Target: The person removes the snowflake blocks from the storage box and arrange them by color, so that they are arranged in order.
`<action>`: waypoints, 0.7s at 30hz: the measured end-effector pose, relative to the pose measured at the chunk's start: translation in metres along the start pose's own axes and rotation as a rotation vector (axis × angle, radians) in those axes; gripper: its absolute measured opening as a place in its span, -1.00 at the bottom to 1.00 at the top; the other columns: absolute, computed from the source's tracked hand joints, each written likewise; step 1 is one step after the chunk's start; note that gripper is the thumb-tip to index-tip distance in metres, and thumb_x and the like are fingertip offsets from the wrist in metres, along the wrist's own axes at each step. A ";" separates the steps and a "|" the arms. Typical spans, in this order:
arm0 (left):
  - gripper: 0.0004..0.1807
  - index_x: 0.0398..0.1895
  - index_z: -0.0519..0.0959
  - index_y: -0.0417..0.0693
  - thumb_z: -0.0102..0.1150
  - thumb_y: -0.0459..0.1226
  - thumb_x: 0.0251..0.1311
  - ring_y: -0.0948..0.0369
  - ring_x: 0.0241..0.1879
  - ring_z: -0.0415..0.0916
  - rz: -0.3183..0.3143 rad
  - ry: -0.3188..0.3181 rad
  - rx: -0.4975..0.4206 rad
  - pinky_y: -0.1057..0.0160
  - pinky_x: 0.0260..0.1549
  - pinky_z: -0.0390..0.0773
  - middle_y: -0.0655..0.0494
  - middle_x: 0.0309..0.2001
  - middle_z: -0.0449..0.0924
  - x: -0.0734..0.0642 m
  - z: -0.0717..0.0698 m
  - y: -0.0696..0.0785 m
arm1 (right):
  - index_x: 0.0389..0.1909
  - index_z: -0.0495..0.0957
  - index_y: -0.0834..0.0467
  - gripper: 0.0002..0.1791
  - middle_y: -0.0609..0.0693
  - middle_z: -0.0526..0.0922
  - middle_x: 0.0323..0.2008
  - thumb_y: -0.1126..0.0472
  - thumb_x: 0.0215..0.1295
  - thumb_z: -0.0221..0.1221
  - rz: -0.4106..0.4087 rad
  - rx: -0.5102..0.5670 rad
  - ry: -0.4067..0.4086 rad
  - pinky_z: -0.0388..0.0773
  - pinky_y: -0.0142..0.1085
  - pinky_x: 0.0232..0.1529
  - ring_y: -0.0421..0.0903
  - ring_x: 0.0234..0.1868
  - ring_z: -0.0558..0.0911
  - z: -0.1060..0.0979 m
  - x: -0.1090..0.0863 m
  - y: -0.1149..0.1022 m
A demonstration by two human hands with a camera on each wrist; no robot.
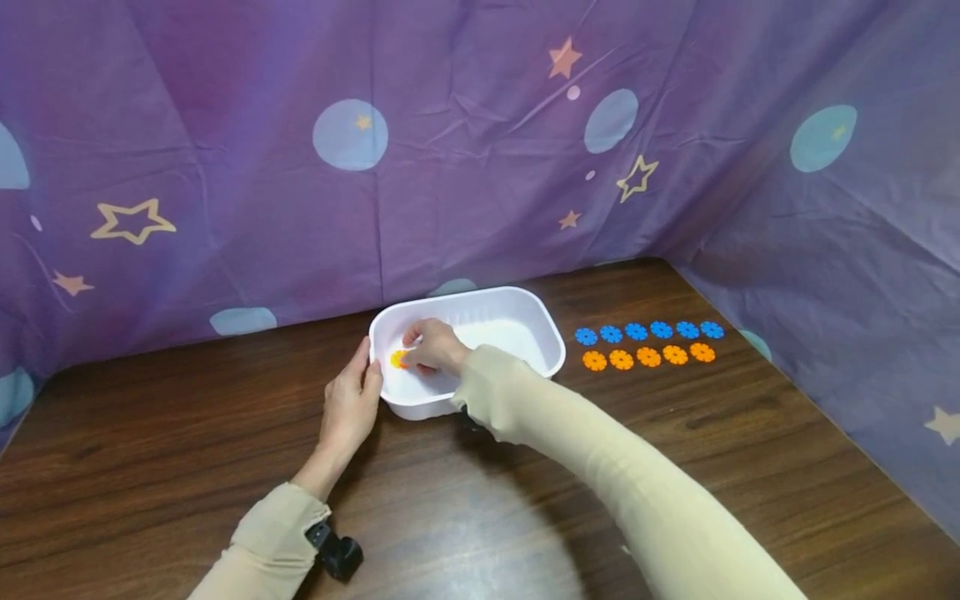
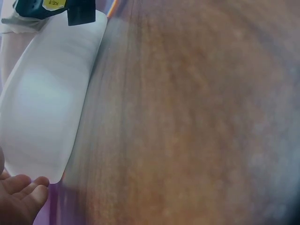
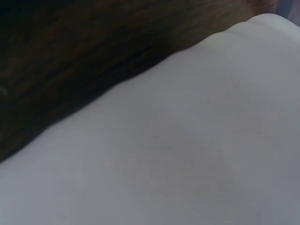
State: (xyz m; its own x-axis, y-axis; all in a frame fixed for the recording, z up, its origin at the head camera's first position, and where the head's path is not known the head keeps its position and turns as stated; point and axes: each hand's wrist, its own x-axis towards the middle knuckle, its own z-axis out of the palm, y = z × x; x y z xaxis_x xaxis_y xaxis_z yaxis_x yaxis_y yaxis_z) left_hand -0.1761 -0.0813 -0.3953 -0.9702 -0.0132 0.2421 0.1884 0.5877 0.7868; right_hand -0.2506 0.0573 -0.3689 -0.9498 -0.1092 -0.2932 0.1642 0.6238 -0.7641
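Note:
A white plastic basin (image 1: 420, 408) stands on the wooden table, and my left hand (image 1: 351, 407) holds it by its left end, with the fingers up at the rim. In the left wrist view the fingers of the left hand (image 2: 23, 199) lie against the end of the basin (image 2: 51, 103). My right hand (image 1: 435, 346) reaches down inside the basin near its left end. Its curled fingers pinch at an orange-yellow, notched snowflake disc (image 1: 397, 359), partly hidden by the fingertips. The right wrist view is filled by the white basin wall (image 3: 178, 140); no fingers show there.
To the right of the basin, a row of several blue snowflake discs (image 1: 636, 332) lies behind a row of several orange ones (image 1: 648, 357). A purple cloth (image 1: 465, 208) with stars hangs behind and to the right of the table (image 1: 187, 433).

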 end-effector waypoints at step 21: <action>-0.48 0.36 0.23 -0.23 -0.15 -0.28 0.35 -0.09 0.24 0.33 0.002 -0.008 0.006 -0.05 0.21 0.34 -0.14 0.30 0.29 0.000 0.000 0.001 | -0.49 0.39 0.21 -0.73 0.02 0.49 -0.73 0.35 -0.05 0.36 -0.065 -0.243 -0.015 0.37 -0.45 -0.67 -0.19 -0.74 0.44 0.005 0.013 0.004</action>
State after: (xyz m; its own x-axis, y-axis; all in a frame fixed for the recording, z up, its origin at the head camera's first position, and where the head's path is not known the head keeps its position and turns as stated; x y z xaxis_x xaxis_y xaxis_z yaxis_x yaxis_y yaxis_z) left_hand -0.1761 -0.0807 -0.3950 -0.9710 -0.0052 0.2390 0.1896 0.5927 0.7828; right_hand -0.2611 0.0544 -0.3792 -0.9518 -0.1659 -0.2580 0.0322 0.7825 -0.6219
